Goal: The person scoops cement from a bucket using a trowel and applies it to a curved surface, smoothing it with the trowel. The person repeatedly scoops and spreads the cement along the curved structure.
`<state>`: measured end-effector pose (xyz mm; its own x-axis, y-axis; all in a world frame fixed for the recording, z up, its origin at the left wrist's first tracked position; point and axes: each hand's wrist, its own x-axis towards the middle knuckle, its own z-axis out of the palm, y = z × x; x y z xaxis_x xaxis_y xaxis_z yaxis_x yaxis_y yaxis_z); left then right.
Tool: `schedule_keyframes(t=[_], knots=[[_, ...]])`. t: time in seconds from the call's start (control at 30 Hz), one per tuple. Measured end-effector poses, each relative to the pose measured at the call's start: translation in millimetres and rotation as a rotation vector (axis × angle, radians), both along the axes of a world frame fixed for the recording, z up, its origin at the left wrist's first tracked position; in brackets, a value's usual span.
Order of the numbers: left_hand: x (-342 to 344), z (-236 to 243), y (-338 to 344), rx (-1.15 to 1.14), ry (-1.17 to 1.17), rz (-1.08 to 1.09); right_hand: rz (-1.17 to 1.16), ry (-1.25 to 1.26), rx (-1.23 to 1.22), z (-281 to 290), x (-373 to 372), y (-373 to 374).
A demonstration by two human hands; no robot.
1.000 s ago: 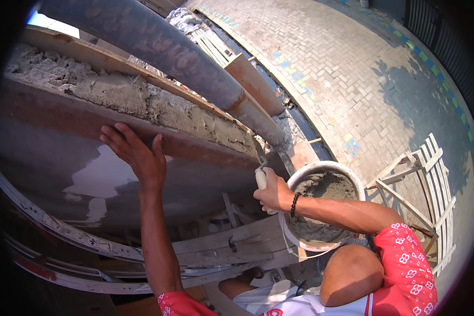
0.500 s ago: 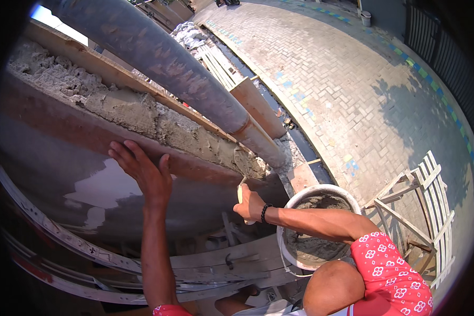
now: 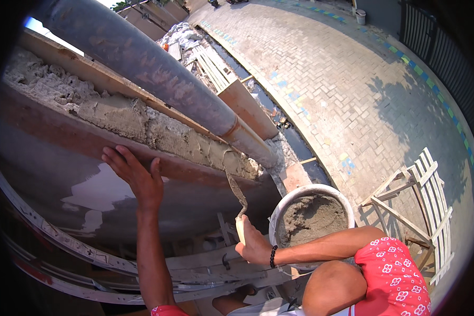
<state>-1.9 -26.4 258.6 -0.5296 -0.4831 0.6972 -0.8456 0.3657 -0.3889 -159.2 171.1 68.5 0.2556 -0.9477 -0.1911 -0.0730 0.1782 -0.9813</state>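
My right hand (image 3: 253, 243), a dark beaded bracelet at its wrist, grips the pale handle of a trowel (image 3: 237, 190). The blade is smeared with mortar, and its tip meets the near edge of the wet mortar (image 3: 181, 148) along the wall top. My left hand (image 3: 138, 176) lies with fingers apart against the brownish upper band (image 3: 63, 126) of the wall's near face. Beside my right forearm stands a white bucket (image 3: 274, 218) of grey mortar (image 3: 316, 218), partly hidden by that arm.
A thick grey pipe (image 3: 147, 63) slants across the wall top. Below are curved scaffold rails (image 3: 63, 239) and a hammer (image 3: 226, 262). To the right stands a slatted wooden frame (image 3: 431, 205) on brick paving (image 3: 321, 79). A narrow ditch (image 3: 295, 142) runs beyond the wall.
My right hand has drawn back toward me with the trowel, so more of its blade shows. More of the bucket's mortar is uncovered. The left hand stays against the wall as the view shifts slightly.
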Motion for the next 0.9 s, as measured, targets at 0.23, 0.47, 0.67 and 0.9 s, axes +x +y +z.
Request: schedule_keyframes(t=[0.23, 0.47, 0.67, 0.9], knots=[[0, 4, 2, 0.008, -0.012, 0.001, -0.063, -0.241, 0.29, 2, -39, -24], [2, 3, -1, 0.02, -0.039, 0.018, -0.283, -0.501, 0.388, -29, -13, -100], [6, 3, -1, 0.021, -0.055, 0.025, -0.256, -0.508, 0.5, -41, 9, -125], [2, 3, -1, 0.009, -0.07, 0.021, -0.19, -0.224, 0.13, -18, 23, -131]])
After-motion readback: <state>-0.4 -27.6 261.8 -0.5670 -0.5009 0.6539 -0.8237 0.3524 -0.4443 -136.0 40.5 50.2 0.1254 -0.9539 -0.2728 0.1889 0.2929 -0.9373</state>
